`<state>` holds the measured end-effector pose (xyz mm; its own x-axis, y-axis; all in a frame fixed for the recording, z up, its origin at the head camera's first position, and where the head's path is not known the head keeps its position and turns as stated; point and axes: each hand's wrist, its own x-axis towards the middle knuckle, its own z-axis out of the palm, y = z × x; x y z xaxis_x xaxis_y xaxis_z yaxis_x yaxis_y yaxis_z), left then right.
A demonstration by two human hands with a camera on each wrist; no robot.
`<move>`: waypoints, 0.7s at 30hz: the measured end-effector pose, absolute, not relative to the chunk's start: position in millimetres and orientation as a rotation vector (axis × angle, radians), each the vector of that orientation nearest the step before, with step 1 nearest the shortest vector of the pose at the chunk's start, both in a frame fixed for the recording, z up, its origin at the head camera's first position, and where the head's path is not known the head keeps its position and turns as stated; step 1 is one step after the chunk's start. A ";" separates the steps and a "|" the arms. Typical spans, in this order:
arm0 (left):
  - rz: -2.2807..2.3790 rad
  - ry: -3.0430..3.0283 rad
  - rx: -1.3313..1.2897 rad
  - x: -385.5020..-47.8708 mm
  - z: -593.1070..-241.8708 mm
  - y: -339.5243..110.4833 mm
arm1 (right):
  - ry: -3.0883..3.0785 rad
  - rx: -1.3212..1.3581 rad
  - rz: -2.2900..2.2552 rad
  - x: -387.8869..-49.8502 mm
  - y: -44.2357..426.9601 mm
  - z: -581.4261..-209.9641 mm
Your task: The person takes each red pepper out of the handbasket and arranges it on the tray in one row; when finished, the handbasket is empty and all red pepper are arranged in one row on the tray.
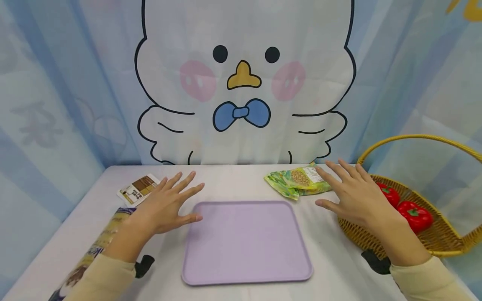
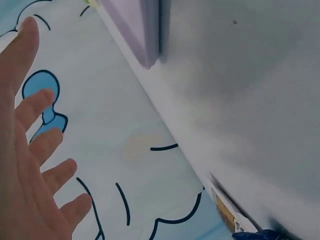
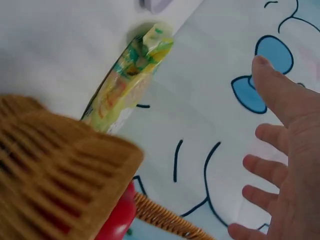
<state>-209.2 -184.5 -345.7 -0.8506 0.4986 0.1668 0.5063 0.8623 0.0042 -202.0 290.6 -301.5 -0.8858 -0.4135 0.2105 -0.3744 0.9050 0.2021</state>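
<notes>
My left hand (image 1: 165, 207) hovers with its fingers spread, left of a pale purple tray (image 1: 246, 242), and holds nothing. My right hand (image 1: 357, 196) is also raised with fingers spread, between the tray and a wicker basket (image 1: 361, 234), holding nothing. A green and yellow packet (image 1: 297, 182) lies behind the tray, just left of the right fingertips. The left wrist view shows the left hand (image 2: 40, 165) with fingers apart; the right wrist view shows the right hand (image 3: 295, 150) likewise, with the packet (image 3: 125, 80) and basket (image 3: 60, 170) to one side.
Several red peppers (image 1: 416, 215) lie in the basket, whose tall handle (image 1: 418, 137) arches up. At the left, a white and brown packet (image 1: 139, 190) and a long printed package (image 1: 90, 255) lie partly behind the left hand and arm. A curtain (image 1: 244, 146) hangs behind the table.
</notes>
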 end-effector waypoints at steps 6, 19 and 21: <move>-0.201 -2.946 -0.815 -207.1 -358.8 -185.3 | -2.839 0.665 -0.077 -198.1 314.5 -300.1; -0.461 -3.114 -0.839 -196.3 -362.7 -189.0 | -2.989 0.651 0.321 -196.9 349.9 -305.1; -0.533 -3.148 -0.850 -194.0 -361.6 -188.1 | -2.999 0.656 0.408 -197.5 355.2 -306.6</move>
<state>-194.0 -188.1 -361.6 -0.8554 0.5131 -0.0712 0.4610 0.8168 0.3470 -197.5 355.2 -306.6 -0.9092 -0.4042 0.0994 -0.4161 0.8756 -0.2455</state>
